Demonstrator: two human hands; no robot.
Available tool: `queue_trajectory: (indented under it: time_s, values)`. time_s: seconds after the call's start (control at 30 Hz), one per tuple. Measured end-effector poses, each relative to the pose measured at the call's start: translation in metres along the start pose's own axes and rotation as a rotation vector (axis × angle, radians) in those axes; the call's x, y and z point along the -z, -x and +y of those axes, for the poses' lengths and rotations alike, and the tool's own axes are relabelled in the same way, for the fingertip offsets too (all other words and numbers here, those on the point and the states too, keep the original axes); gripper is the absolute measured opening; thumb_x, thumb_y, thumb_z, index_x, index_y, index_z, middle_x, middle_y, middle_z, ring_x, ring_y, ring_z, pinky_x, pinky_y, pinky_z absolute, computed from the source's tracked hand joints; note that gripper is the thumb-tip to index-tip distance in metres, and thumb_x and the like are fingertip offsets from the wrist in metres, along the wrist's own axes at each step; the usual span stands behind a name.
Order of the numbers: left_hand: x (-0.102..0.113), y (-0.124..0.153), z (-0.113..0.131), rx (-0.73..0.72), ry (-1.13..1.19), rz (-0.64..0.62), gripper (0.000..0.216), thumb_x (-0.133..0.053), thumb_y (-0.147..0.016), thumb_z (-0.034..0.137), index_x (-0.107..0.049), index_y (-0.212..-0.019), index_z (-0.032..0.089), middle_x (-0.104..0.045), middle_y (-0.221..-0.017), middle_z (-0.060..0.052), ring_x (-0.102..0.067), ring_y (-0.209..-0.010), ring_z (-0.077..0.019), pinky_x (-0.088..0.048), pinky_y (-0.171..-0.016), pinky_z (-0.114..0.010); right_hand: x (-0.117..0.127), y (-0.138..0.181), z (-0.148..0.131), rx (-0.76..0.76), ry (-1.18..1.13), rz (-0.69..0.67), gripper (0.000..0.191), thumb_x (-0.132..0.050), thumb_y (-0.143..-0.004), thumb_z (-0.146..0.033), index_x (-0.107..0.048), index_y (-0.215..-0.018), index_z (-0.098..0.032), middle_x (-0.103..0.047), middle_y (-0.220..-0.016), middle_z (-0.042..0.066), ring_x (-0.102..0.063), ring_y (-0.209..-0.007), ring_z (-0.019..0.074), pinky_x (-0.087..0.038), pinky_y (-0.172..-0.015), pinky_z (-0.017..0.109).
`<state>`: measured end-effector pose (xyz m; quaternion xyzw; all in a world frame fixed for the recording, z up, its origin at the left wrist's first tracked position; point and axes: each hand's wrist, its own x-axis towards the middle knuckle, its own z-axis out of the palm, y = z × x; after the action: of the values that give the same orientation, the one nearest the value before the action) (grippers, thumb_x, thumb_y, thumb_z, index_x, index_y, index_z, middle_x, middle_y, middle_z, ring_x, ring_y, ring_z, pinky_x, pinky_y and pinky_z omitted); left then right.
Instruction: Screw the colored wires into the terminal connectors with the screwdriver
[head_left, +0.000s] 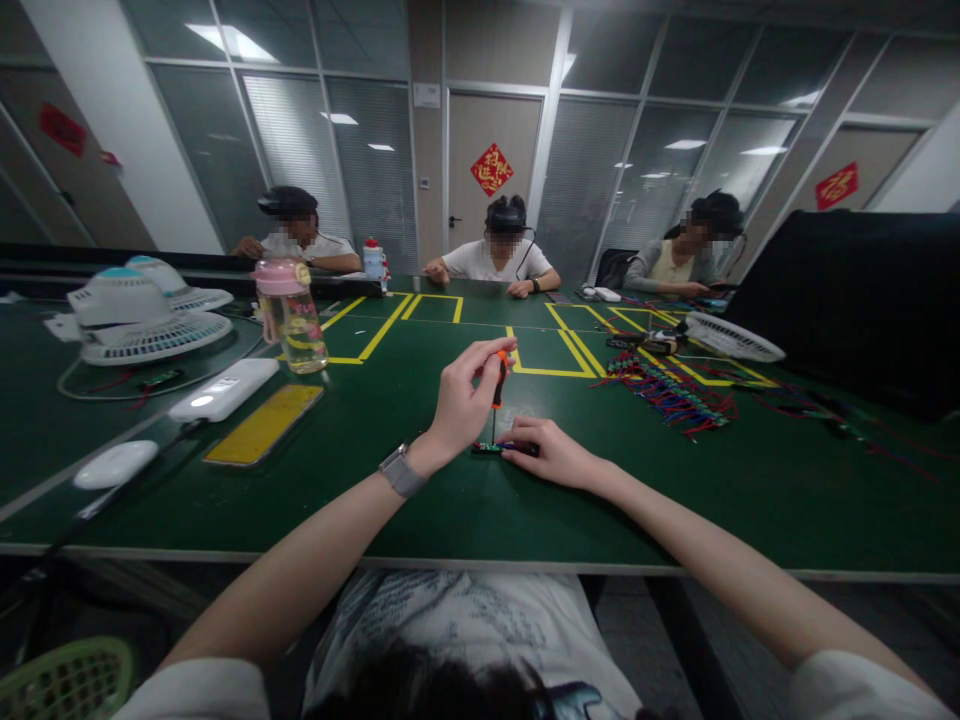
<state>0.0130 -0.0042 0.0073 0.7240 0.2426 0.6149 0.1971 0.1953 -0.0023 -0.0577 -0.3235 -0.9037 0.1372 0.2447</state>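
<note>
My left hand (461, 395) sits just above centre frame, closed around a small screwdriver (499, 385) with an orange-and-black handle. Thumb and fingertips pinch the handle near its top. The tool stands close to upright, its thin shaft running straight down to a small circuit board (491, 448) on the green table (675, 500). The tip appears to meet the board, though the contact point is too small to confirm.

My right hand (551, 452) lies flat-ish on the table just right of the shaft, fingers curled down onto the right end of the board and pinning it. I cannot tell whether the fingers wrap the board or only press on it.

Key relation: the board lies directly below my left hand, its long axis running left–right across the frame, while the screwdriver's axis is vertical, roughly square to it. The right hand is the one touching the board; the left reaches it only through the tool.

Surroundings: a bundle of red and multicoloured wires (671, 390) lies well apart at right of centre. A clear water bottle (292, 315) with a pink cap stands at left, with a white power bank (225, 388) and a yellow card (264, 424) near it. White fans (146, 315) sit further left. Three other people sit along the far edge of the table.
</note>
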Motion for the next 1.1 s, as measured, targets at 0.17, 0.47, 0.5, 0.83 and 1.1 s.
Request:
queue_trajectory:
  time_s: [0.17, 0.47, 0.5, 0.83, 1.1]
  values:
    - [-0.0018, 0.0001, 0.0000, -0.017, -0.025, 0.016, 0.019, -0.053, -0.093, 0.025, -0.066, -0.105, 0.020, -0.066, -0.102, -0.006, -0.064, -0.090, -0.0150, -0.054, -0.074, -0.025, -0.0006, -0.0001, 0.0016, 0.006, 0.012, -0.004, 0.024, -0.057, -0.091, -0.027, -0.071, -0.107, -0.016, -0.059, -0.081, 0.004, -0.056, -0.070, 0.0136, -0.045, -0.066, 0.025]
    - [-0.0003, 0.0007, 0.0006, -0.061, -0.064, 0.010, 0.025, -0.046, -0.096, 0.024, -0.069, -0.105, 0.021, -0.059, -0.108, -0.007, -0.060, -0.099, -0.0159, -0.054, -0.081, -0.027, -0.0011, -0.0003, 0.0011, 0.001, 0.013, 0.002, 0.024, -0.056, -0.091, -0.027, -0.071, -0.106, -0.016, -0.060, -0.084, 0.005, -0.058, -0.072, 0.0142, -0.046, -0.067, 0.025]
    - [-0.0003, 0.0010, 0.0003, -0.051, -0.031, -0.008, 0.028, -0.043, -0.097, 0.024, -0.067, -0.109, 0.021, -0.060, -0.111, -0.007, -0.061, -0.101, -0.0164, -0.054, -0.083, -0.028, -0.0011, -0.0003, 0.0011, 0.000, 0.012, 0.000, 0.024, -0.056, -0.092, -0.027, -0.071, -0.107, -0.016, -0.060, -0.084, 0.005, -0.058, -0.072, 0.0140, -0.046, -0.066, 0.025]
    - [-0.0016, -0.0001, 0.0023, -0.074, -0.094, 0.043, 0.016, -0.059, -0.089, 0.023, -0.068, -0.102, 0.021, -0.063, -0.096, -0.004, -0.062, -0.089, -0.0144, -0.053, -0.076, -0.025, -0.0011, -0.0002, 0.0010, 0.003, 0.005, 0.008, 0.024, -0.056, -0.092, -0.028, -0.071, -0.106, -0.017, -0.060, -0.083, 0.004, -0.057, -0.071, 0.0141, -0.046, -0.067, 0.025]
    - [0.0003, -0.0002, -0.0001, -0.073, -0.066, 0.003, 0.029, -0.043, -0.097, 0.021, -0.066, -0.114, 0.023, -0.064, -0.113, -0.007, -0.061, -0.103, -0.0170, -0.050, -0.090, -0.032, -0.0010, -0.0004, 0.0013, 0.004, 0.010, -0.001, 0.024, -0.056, -0.092, -0.028, -0.071, -0.107, -0.017, -0.060, -0.084, 0.004, -0.058, -0.072, 0.0141, -0.046, -0.068, 0.025]
